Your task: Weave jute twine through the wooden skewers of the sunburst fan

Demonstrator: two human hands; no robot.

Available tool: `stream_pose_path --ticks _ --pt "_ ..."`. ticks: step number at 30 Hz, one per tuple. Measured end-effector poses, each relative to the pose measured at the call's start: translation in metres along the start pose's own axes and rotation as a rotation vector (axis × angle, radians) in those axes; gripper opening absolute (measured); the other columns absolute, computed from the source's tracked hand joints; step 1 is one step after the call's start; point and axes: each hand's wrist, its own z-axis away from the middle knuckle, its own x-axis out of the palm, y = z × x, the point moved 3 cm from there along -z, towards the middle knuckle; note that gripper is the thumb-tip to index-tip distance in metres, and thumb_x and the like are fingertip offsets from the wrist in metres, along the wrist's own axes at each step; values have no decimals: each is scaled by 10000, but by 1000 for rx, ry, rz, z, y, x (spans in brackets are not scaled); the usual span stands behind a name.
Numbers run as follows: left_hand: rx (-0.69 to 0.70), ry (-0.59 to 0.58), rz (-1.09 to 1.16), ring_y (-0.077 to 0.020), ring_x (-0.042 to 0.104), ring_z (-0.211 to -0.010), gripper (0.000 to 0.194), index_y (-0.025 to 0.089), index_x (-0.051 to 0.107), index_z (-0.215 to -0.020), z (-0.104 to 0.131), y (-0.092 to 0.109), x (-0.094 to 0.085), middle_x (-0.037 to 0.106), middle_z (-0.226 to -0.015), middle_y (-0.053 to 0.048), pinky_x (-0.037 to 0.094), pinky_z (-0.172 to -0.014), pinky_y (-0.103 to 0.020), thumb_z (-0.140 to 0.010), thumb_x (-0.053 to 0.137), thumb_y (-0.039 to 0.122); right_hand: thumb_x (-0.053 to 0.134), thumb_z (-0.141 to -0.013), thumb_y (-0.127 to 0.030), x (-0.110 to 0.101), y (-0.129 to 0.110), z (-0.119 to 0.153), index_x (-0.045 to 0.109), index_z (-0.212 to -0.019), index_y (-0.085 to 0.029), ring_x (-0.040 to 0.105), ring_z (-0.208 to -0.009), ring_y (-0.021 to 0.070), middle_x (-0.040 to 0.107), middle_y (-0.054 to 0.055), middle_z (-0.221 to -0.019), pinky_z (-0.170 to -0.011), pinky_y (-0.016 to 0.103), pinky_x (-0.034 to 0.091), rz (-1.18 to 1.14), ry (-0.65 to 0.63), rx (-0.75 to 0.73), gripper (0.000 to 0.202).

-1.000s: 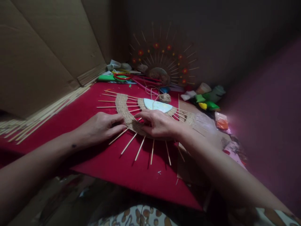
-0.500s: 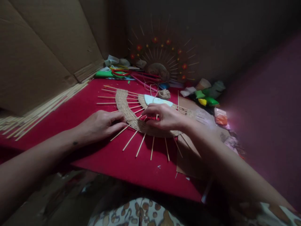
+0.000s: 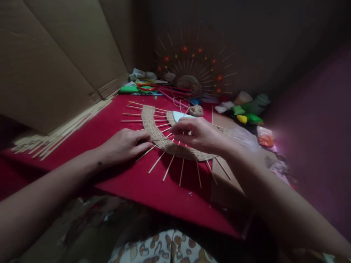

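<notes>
A half-round fan of thin sticks and woven twine point(image 3: 149, 122) lies on the red cloth, its sticks spreading outward. At its left side my left hand point(image 3: 127, 146) pinches the outer woven band between thumb and fingers. My right hand point(image 3: 192, 133) is closed over the middle of the fan, fingertips pinching a thin strand of twine that runs to the band near my left fingers. Part of the inner woven arc and a pale blue piece point(image 3: 181, 115) are hidden behind my right hand. Beyond them sits a small ball of twine point(image 3: 196, 110).
Loose sticks point(image 3: 65, 124) lie along a cardboard panel point(image 3: 63, 54) at left. Red-handled scissors point(image 3: 146, 87) and craft bits lie at the back, before a flower-decorated stick fan point(image 3: 189, 84). Coloured packets point(image 3: 253, 118) line the right. A cardboard sheet point(image 3: 227, 186) lies under my right arm.
The whole view has shifted, so things appear slightly further right. My right hand has lifted a little off the band, still pinching the twine; my left hand keeps its hold.
</notes>
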Motion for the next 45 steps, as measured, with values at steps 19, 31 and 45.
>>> stream_pose_path --ticks 19,31,45 --pt "260 212 -90 -118 594 -750 214 177 669 -913 9 1 -6 656 -874 -36 442 -671 -208 -910 501 310 528 -741 -128 60 24 -8 648 -789 -167 592 -751 128 664 18 -781 -724 295 469 -328 237 -23 135" --pt "197 279 -146 -120 547 -698 227 153 659 -831 17 -10 -15 591 -780 -28 428 -649 -238 -906 506 302 495 -754 -57 63 24 -8 602 -816 -181 580 -836 147 640 40 -841 -806 326 471 -241 287 -146 175" --pt "33 205 -50 -128 562 -756 255 167 651 -839 39 -8 -10 618 -826 -32 425 -706 -243 -913 491 351 451 -935 -148 74 2 -16 666 -954 -133 491 -810 191 630 103 -929 -652 317 336 590 -69 -314 217"
